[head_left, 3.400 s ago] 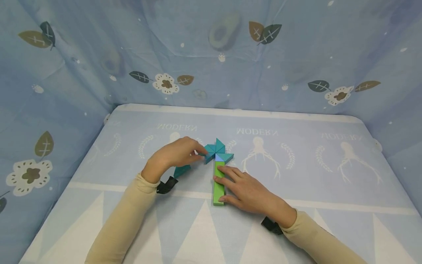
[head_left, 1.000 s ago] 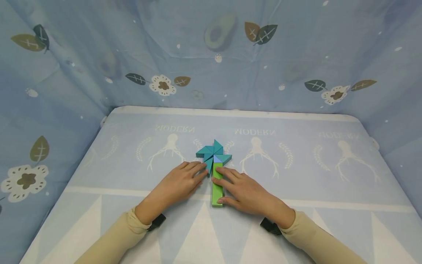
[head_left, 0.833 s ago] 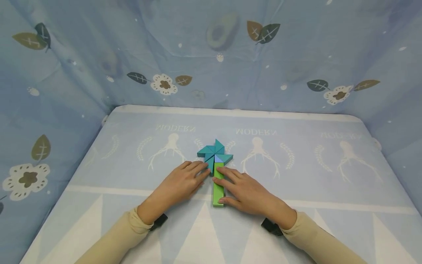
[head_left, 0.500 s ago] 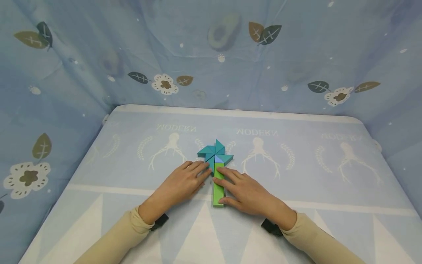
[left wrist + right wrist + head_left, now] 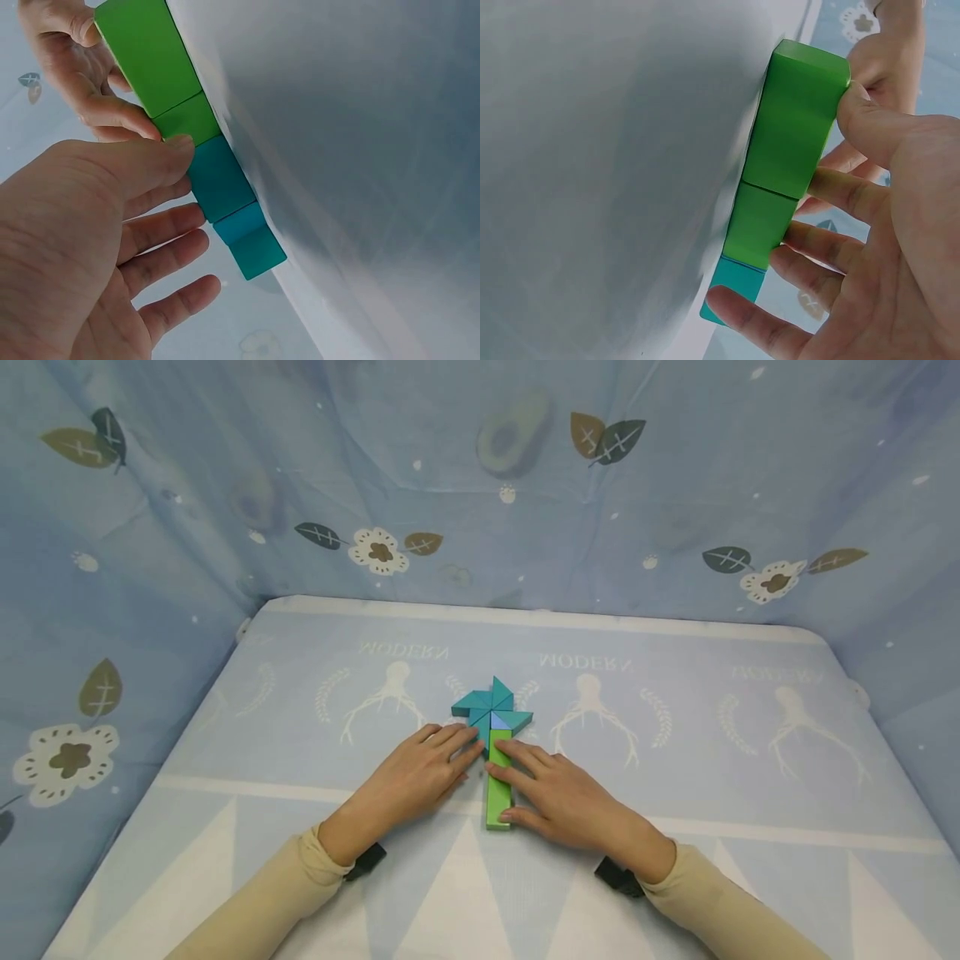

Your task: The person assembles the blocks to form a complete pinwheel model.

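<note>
Teal triangular blocks lie flat in a pinwheel shape, with a lilac-blue triangular block at the lower centre. Two green blocks stand end to end below it as a stem. My left hand is left of the stem, its fingertips on the lower teal blade, which they partly cover. In the left wrist view its thumb touches the seam by the shorter green block, the other fingers fairly straight. My right hand lies right of the stem, extended fingers and thumb touching the green blocks.
The blocks lie on a light blue and white patterned tabletop. A blue curtain with leaf and flower prints hangs behind and at both sides. Dark wrist devices sit under both wrists.
My left hand has moved from the left blade down beside the stem. The separate teal block near its wrist now forms the lower blade, its gap closed. My right hand stays put.
</note>
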